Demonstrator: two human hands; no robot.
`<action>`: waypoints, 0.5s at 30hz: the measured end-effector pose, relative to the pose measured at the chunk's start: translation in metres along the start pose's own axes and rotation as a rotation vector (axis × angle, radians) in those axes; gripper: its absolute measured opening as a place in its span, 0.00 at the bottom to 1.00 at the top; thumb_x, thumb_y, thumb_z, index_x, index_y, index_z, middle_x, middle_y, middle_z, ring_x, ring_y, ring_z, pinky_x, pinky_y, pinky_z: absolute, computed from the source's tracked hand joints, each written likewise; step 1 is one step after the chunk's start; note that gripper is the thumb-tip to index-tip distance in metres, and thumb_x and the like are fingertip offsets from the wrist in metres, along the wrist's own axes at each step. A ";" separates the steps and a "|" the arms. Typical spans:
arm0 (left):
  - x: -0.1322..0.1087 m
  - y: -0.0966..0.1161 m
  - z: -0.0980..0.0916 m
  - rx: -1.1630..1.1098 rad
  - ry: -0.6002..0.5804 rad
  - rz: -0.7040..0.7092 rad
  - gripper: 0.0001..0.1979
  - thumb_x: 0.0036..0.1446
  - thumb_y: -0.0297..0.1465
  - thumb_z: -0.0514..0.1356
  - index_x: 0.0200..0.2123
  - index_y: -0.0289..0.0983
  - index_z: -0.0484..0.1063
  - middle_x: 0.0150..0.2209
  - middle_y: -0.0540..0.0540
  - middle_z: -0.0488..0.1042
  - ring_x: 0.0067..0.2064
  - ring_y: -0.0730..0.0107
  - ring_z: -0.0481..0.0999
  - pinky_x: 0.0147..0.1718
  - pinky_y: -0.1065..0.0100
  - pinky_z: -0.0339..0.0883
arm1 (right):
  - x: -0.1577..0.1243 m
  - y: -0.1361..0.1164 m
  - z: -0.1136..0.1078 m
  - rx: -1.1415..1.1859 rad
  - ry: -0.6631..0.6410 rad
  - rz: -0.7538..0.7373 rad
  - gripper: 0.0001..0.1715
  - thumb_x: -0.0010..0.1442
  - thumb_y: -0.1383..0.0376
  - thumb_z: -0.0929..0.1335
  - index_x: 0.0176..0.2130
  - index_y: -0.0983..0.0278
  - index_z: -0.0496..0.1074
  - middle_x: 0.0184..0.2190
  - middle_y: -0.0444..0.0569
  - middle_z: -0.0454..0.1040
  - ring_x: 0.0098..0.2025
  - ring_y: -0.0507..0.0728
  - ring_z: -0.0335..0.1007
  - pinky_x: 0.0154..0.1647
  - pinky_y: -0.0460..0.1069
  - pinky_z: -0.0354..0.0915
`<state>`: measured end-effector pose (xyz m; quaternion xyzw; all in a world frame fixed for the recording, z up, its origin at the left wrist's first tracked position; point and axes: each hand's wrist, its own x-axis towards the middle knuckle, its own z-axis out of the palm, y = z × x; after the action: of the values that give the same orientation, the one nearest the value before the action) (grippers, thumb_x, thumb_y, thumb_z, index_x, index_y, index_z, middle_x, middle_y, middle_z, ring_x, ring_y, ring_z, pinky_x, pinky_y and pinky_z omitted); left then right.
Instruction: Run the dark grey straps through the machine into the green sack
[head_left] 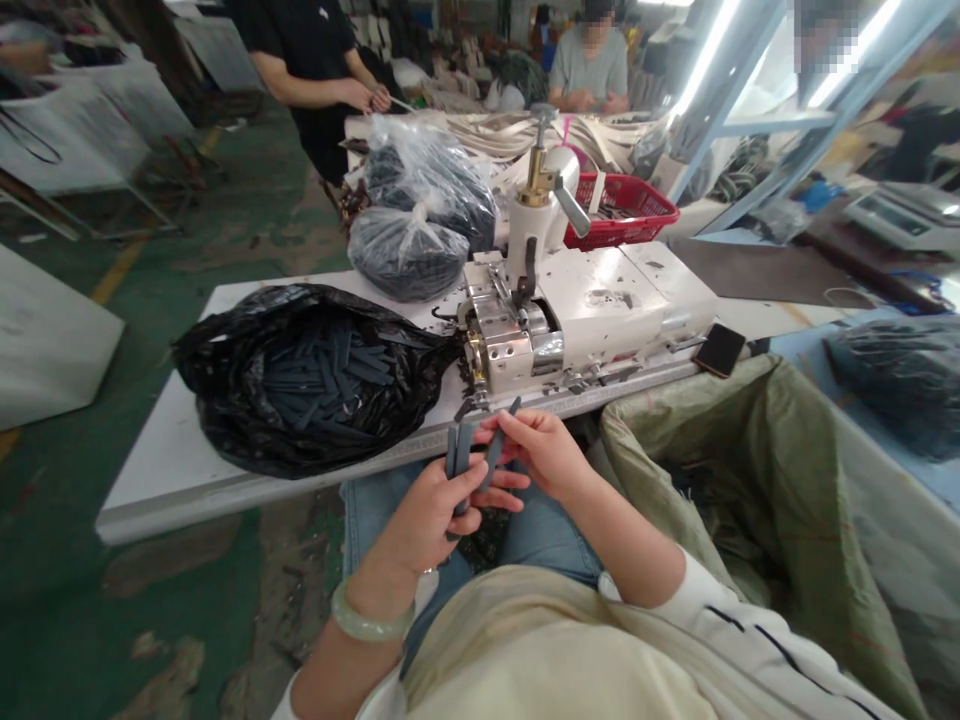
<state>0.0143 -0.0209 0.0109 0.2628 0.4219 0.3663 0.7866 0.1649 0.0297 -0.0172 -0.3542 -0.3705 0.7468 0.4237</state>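
My left hand [442, 498] is closed round a few dark blue-grey strips [459, 452] that stick up above the thumb. Close beside it, my right hand [541, 452] pinches a single strip [495, 448] of the same colour between thumb and fingers, its other fingers spread. Both hands are over my lap, just in front of the table edge. Behind them stands a white skiving machine [517, 335] with metal parts at its left end. An open black plastic bag [225, 400] on the table's left holds many similar strips [330, 372].
Clear plastic bags [420, 245] of dark pieces and a red basket [630, 205] stand behind the machine. A phone [720, 350] lies at the table's right end. An open green sack [810, 480] stands at my right. Two people work across the way.
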 end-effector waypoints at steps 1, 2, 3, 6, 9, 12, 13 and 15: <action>-0.004 0.001 -0.005 -0.037 0.014 -0.014 0.18 0.55 0.34 0.62 0.48 0.33 0.70 0.38 0.31 0.78 0.31 0.63 0.78 0.13 0.80 0.39 | 0.001 -0.001 0.001 0.061 -0.006 0.019 0.17 0.54 0.53 0.71 0.34 0.66 0.78 0.31 0.50 0.79 0.28 0.51 0.73 0.33 0.46 0.69; -0.007 0.002 -0.009 -0.070 0.019 -0.026 0.18 0.55 0.34 0.62 0.47 0.32 0.71 0.38 0.30 0.77 0.31 0.65 0.78 0.13 0.80 0.39 | 0.002 -0.003 0.000 0.102 -0.014 0.030 0.17 0.54 0.54 0.72 0.35 0.66 0.78 0.31 0.50 0.80 0.30 0.52 0.74 0.35 0.47 0.70; -0.009 0.003 -0.013 -0.096 0.018 -0.031 0.17 0.55 0.33 0.62 0.47 0.31 0.72 0.38 0.30 0.77 0.30 0.68 0.77 0.13 0.81 0.39 | 0.003 -0.006 -0.001 0.125 -0.025 0.033 0.16 0.54 0.55 0.72 0.35 0.66 0.78 0.32 0.50 0.80 0.32 0.52 0.75 0.38 0.47 0.70; -0.007 0.002 -0.017 -0.150 -0.012 -0.035 0.15 0.54 0.31 0.63 0.44 0.30 0.73 0.32 0.37 0.76 0.24 0.78 0.70 0.13 0.82 0.38 | 0.001 -0.013 -0.005 0.145 -0.053 -0.008 0.14 0.54 0.57 0.72 0.33 0.66 0.77 0.33 0.50 0.79 0.38 0.54 0.75 0.43 0.49 0.68; 0.000 -0.002 -0.014 -0.164 -0.028 -0.056 0.13 0.48 0.29 0.67 0.38 0.28 0.75 0.24 0.48 0.69 0.19 0.86 0.59 0.12 0.82 0.37 | -0.003 -0.015 -0.006 0.140 -0.147 -0.074 0.12 0.57 0.57 0.71 0.32 0.64 0.76 0.36 0.49 0.78 0.42 0.55 0.73 0.45 0.50 0.67; 0.007 -0.005 -0.010 -0.092 0.049 0.013 0.11 0.44 0.28 0.69 0.29 0.30 0.73 0.21 0.51 0.68 0.17 0.88 0.55 0.13 0.81 0.37 | -0.006 -0.013 -0.009 0.126 -0.240 -0.100 0.11 0.58 0.58 0.70 0.34 0.63 0.75 0.38 0.48 0.76 0.42 0.53 0.71 0.44 0.47 0.65; 0.008 -0.006 -0.009 -0.050 0.083 0.052 0.10 0.43 0.29 0.69 0.27 0.30 0.72 0.21 0.50 0.69 0.17 0.87 0.55 0.13 0.81 0.37 | -0.006 -0.011 -0.011 0.130 -0.245 -0.104 0.10 0.58 0.58 0.71 0.35 0.63 0.75 0.37 0.48 0.75 0.40 0.52 0.70 0.42 0.46 0.65; 0.009 -0.007 -0.009 0.035 0.123 0.117 0.10 0.45 0.31 0.68 0.25 0.31 0.71 0.22 0.48 0.71 0.17 0.86 0.56 0.13 0.80 0.38 | -0.005 -0.007 -0.015 0.164 -0.240 -0.096 0.10 0.58 0.59 0.71 0.36 0.63 0.74 0.35 0.47 0.74 0.34 0.49 0.67 0.36 0.43 0.63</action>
<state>0.0122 -0.0170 -0.0034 0.2776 0.4596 0.4194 0.7320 0.1821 0.0313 -0.0173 -0.2084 -0.3726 0.7906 0.4390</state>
